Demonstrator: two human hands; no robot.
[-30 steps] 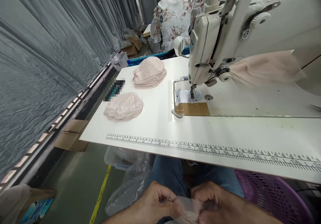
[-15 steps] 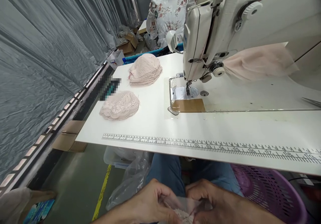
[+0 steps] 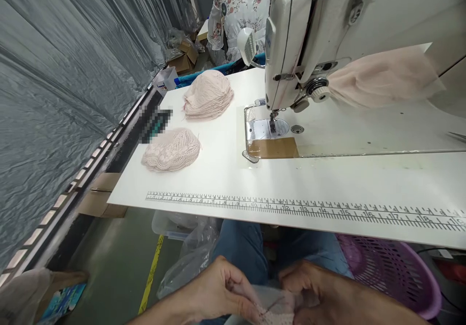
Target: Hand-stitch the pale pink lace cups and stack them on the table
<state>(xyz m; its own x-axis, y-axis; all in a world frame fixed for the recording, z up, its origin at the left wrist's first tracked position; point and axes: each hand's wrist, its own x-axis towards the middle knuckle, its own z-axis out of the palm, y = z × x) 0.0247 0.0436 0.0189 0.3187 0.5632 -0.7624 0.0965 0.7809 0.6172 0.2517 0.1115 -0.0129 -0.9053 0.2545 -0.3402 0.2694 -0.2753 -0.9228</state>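
Observation:
Low over my lap, in front of the table edge, both my hands grip a sheer pale lace piece (image 3: 274, 303). My left hand (image 3: 222, 291) pinches its left side between thumb and fingers. Closed on the right side is my right hand (image 3: 313, 293). The fabric is stretched between them, and its lower part runs out of view. On the white table (image 3: 218, 189) lie a stack of pale pink cups (image 3: 208, 94) and, nearer me, a pile of lace pieces (image 3: 172, 150).
A sewing machine (image 3: 287, 48) stands on the table's right, pink cloth (image 3: 386, 80) hanging at its arm. A printed ruler (image 3: 255, 204) runs along the front edge. Below right is a purple basket (image 3: 393, 276). Beyond the table is a person in a floral top (image 3: 243, 14).
My hands have moved slightly apart, with more of the sheer fabric showing between them. The view has shifted a little, so the table sits slightly higher.

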